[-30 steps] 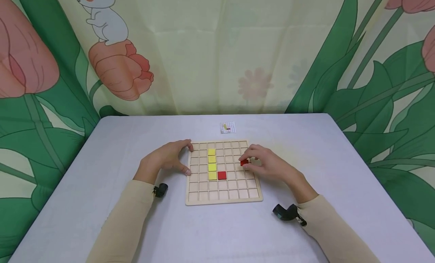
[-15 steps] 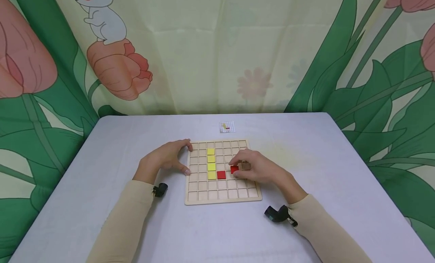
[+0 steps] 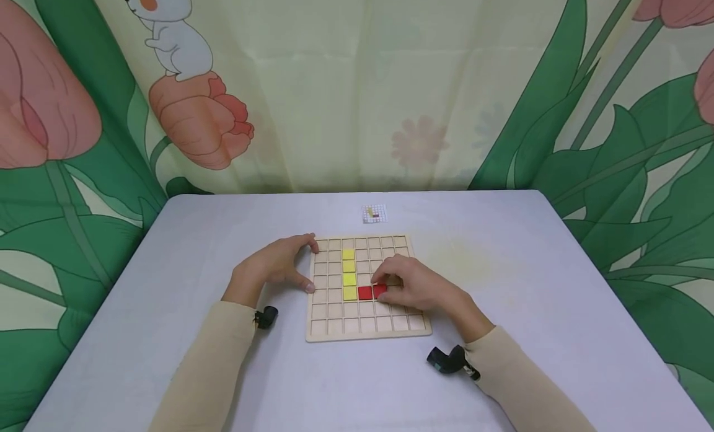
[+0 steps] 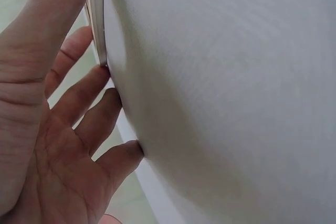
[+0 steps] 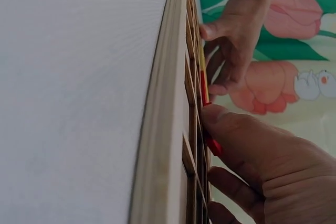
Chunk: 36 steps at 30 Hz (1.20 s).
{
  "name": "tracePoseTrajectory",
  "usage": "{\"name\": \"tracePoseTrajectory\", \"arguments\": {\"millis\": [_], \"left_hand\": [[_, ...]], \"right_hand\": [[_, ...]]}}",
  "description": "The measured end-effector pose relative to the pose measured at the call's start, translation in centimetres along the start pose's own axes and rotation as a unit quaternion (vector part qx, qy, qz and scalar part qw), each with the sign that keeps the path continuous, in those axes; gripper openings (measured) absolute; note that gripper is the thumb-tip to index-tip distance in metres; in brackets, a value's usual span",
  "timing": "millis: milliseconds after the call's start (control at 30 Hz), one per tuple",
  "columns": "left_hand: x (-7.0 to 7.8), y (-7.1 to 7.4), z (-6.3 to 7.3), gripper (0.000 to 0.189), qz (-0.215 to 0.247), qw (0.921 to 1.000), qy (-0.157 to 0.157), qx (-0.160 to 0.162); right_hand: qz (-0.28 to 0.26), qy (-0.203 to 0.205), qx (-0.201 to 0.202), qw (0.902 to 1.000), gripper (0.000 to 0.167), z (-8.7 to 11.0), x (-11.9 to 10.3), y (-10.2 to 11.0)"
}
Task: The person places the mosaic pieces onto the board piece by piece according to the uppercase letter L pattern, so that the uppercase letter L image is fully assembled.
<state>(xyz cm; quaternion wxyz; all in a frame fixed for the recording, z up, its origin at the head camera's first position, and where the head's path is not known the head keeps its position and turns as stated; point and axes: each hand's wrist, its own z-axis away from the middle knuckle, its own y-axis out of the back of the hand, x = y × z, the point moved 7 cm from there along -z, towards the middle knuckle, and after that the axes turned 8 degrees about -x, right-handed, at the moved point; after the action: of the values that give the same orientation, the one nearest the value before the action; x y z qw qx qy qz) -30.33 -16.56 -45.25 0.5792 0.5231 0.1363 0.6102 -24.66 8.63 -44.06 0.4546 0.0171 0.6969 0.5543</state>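
A wooden grid board lies on the table. One column holds several yellow square tiles, and a red square tile sits right of the lowest. My right hand pinches a second red tile between thumb and fingers, beside the first. In the right wrist view this red tile looks tilted over the cells; the fingertips partly cover it. My left hand spreads along the board's left side, thumb and fingertips touching its edge. In the left wrist view, other fingertips rest on the tablecloth.
A small card printed with a coloured grid pattern lies beyond the board. The white-covered table reaches back to a printed curtain. A black camera hangs by my right wrist, another camera by my left.
My right hand has carried the second red tile left and toward me, from the board's right side to beside the first red tile. My left hand stays at the board's left edge.
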Motion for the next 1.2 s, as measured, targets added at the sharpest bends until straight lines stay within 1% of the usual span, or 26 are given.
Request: {"name": "tracePoseTrajectory", "arguments": {"millis": [233,433,567,667,767,800,933,1033,1200], "left_hand": [[0.1,-0.1,0.0,0.081,0.001,1.0000,0.004,0.004],[0.3,-0.3,-0.3,0.080,-0.001,1.0000,0.002,0.001],[0.3,-0.1,-0.2,0.078,-0.007,1.0000,-0.001,-0.006],[0.2,0.3,0.0,0.070,-0.005,0.9999,-0.004,-0.012],[-0.3,0.7,0.2,0.059,0.013,0.9998,-0.005,-0.014],[-0.4,0.8,0.3,0.056,0.020,0.9997,-0.010,-0.012],[-0.7,0.8,0.5,0.051,0.039,0.9990,-0.021,-0.006],[-0.5,0.6,0.6,0.051,0.043,0.9987,-0.026,-0.007],[0.3,1.0,1.1,0.053,0.035,0.9989,-0.030,-0.001]], "right_hand": [[0.011,-0.006,-0.008,0.9999,0.026,0.0,-0.3,0.1],[-0.001,-0.019,-0.012,0.9997,0.026,0.4,0.1,0.3],[-0.012,-0.013,-0.001,0.9998,0.024,0.6,0.4,0.6],[-0.024,-0.009,0.008,0.9996,0.022,0.7,0.3,1.1],[-0.032,-0.010,0.012,0.9994,0.021,0.8,0.2,1.6],[-0.033,-0.013,0.013,0.9993,0.020,0.9,0.2,1.7],[-0.019,-0.027,0.020,0.9993,0.020,1.4,0.5,2.4],[-0.008,-0.032,0.031,0.9990,0.022,2.0,0.9,2.9],[-0.005,-0.016,0.051,0.9986,0.025,2.7,1.1,3.5]]}}
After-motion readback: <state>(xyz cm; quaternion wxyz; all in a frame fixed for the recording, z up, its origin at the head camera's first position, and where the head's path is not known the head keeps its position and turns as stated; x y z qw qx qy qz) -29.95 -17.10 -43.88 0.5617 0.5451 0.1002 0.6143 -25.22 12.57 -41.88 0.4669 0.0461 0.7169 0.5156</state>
